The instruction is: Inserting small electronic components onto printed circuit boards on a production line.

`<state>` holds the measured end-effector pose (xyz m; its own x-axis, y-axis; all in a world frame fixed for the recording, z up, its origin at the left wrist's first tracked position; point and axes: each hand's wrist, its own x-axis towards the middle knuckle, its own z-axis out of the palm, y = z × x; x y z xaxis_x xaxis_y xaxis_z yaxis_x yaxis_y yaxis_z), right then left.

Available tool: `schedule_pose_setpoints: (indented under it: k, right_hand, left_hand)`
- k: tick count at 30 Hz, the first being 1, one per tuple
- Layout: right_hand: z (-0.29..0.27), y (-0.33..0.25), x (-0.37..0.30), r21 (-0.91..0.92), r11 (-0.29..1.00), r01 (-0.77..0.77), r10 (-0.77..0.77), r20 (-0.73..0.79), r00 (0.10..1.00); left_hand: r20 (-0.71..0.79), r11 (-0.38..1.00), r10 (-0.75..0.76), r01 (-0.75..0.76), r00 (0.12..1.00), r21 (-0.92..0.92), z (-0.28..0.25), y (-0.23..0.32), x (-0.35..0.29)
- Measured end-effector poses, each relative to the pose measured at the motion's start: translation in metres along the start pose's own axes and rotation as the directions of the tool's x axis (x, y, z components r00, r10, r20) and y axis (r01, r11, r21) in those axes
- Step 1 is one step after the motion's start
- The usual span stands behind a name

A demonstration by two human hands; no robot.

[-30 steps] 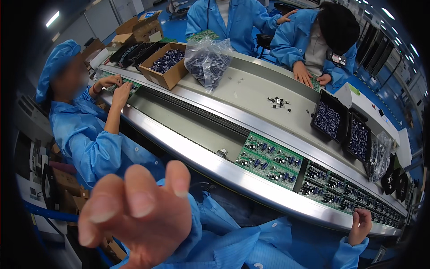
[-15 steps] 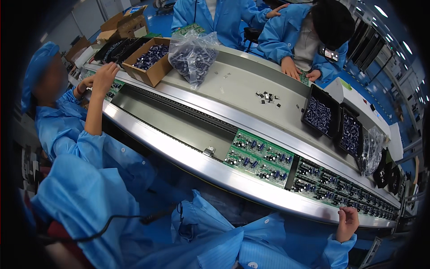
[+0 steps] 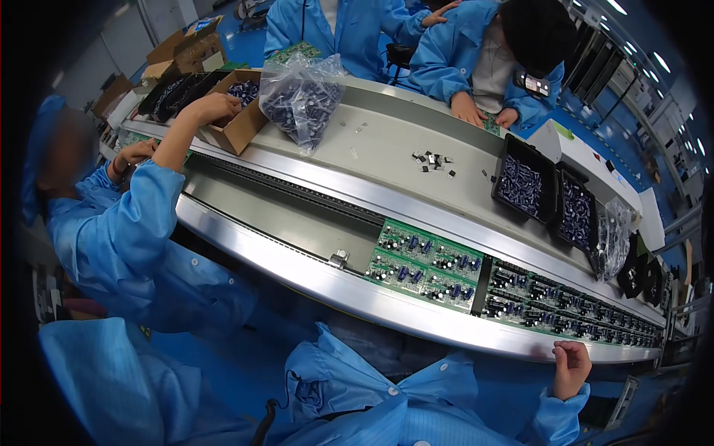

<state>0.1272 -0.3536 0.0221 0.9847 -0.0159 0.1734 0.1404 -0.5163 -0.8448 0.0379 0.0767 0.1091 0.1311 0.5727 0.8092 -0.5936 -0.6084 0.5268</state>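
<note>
Gone from view is the left hand that filled the lower corner a second ago; only its blue sleeve (image 3: 111, 379) shows now, so I cannot tell how those fingers stand. Right hand (image 3: 571, 368) rests curled at the steel rail (image 3: 312, 279), fingers folded in on themselves, holding nothing I can see. Just beyond the rail lie the green circuit boards (image 3: 428, 264) on the conveyor surface (image 3: 297, 215): light, stiff, probably fragile, their tops crowded with small upright parts, so bare edges look the safest place to grip.
</note>
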Motion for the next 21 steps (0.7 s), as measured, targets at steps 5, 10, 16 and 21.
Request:
schedule_pose_setpoints:
  k: [5, 10, 16, 21]
  right_hand:
    - [0.009, -0.004, -0.003, 0.015, 1.0, 0.008, -0.008, 0.008, 1.0]
    - [0.012, -0.009, -0.005, 0.017, 1.0, -0.024, 0.023, 0.034, 0.999]
    - [0.015, -0.014, -0.002, -0.011, 0.999, -0.036, 0.037, 0.07, 0.997]
    - [0.018, -0.012, -0.002, 0.027, 0.999, 0.019, -0.02, 0.02, 1.0]
  left_hand:
    - [-0.035, 0.991, 0.027, -0.023, 0.999, 0.13, -0.005, -0.002, 0.002]
    - [-0.086, 0.967, 0.055, -0.031, 0.995, 0.254, -0.008, -0.006, 0.001]
    - [-0.133, 0.916, 0.087, -0.027, 0.987, 0.4, -0.007, -0.013, 0.002]
    - [-0.166, 0.86, 0.115, -0.015, 0.979, 0.509, -0.007, -0.016, 0.005]
